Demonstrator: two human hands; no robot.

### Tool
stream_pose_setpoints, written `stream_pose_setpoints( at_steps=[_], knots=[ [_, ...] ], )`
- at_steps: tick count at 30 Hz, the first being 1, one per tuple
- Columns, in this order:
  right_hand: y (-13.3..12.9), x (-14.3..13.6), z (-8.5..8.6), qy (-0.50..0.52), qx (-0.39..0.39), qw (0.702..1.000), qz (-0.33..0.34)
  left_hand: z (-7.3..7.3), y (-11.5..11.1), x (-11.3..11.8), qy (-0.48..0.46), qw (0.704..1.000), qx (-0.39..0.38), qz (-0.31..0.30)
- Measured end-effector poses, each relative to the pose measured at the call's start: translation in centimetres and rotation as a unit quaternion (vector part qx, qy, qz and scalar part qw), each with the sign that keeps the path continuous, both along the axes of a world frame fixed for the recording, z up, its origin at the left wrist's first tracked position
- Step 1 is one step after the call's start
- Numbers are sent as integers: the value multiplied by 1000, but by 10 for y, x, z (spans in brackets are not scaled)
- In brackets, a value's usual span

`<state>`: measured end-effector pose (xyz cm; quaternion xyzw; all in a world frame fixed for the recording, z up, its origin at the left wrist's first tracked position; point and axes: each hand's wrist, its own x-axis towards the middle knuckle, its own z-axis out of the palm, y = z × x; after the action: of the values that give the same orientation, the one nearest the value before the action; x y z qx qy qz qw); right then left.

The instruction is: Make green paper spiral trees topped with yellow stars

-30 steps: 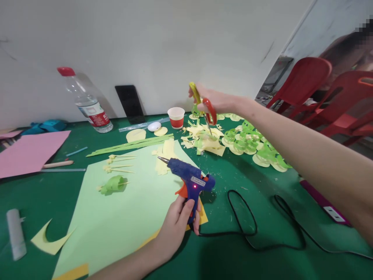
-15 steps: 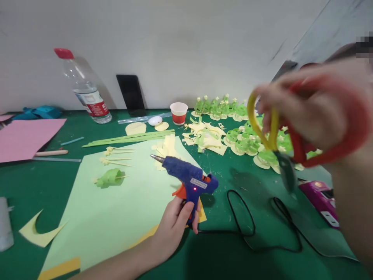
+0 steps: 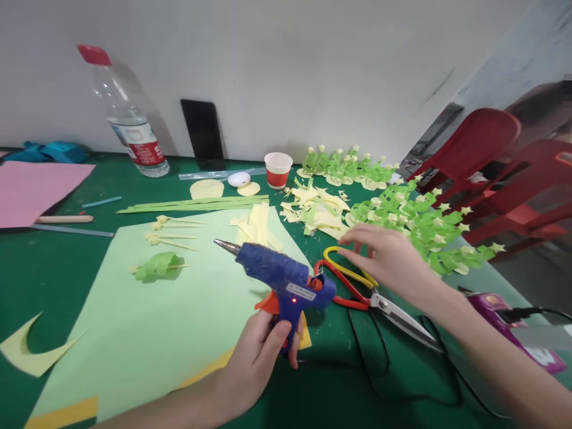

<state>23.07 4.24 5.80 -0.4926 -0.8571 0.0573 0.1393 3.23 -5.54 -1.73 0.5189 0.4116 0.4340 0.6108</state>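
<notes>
My left hand (image 3: 257, 360) is wrapped round the grip of a blue hot glue gun (image 3: 279, 277), its metal nozzle pointing left and a small red light lit on the handle. Beside it, scissors (image 3: 379, 301) with one red and one yellow handle lie on the green table, blades toward the lower right. Just above the yellow handle my right hand (image 3: 391, 259) hovers with thumb and fingers apart, holding nothing. A curled green paper piece on a stick (image 3: 158, 266) rests on the pale green sheet (image 3: 179, 333). Several star-tipped sticks (image 3: 176, 243) lie behind it.
Rows of green paper spirals with stars (image 3: 402, 211) stand at the right. Paper scraps (image 3: 315, 205), a paper cup (image 3: 277, 171), a phone (image 3: 202, 134) and a bottle (image 3: 136, 140) line the back. A black cord (image 3: 384, 357) runs near a purple power strip (image 3: 496, 310).
My right hand has brought the scissors down onto the table beside the glue gun and let go of them. The left hand still holds the gun. The view has shifted slightly.
</notes>
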Motion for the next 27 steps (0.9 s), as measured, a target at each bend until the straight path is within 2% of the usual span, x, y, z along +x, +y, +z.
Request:
stream_pose_setpoints(
  at_steps=[1, 2, 5, 10, 17, 21, 27],
  knots=[
    [-3, 0, 7, 31, 31, 999, 21, 0, 0, -1, 4, 1000, -7, -2],
    [-5, 0, 13, 76, 69, 992, 70, -1, 0, -1, 6, 1000, -11, -5],
    [-9, -4, 24, 137, 101, 965, 199, -3, -1, -2, 10, 1000, 2, -18],
    [-4, -12, 22, 144, 86, 944, 285, -1, 0, 0, 12, 999, 30, -31],
    [-6, -14, 22, 162, 43, 940, 298, -1, 3, 1, -4, 999, 36, -34],
    [-7, -14, 21, 159, 38, 952, 260, 0, 3, 1, 0, 998, 45, -33],
    [-10, -13, 25, 144, 76, 962, 220, 2, 2, 0, 14, 998, 47, -36]
  ],
)
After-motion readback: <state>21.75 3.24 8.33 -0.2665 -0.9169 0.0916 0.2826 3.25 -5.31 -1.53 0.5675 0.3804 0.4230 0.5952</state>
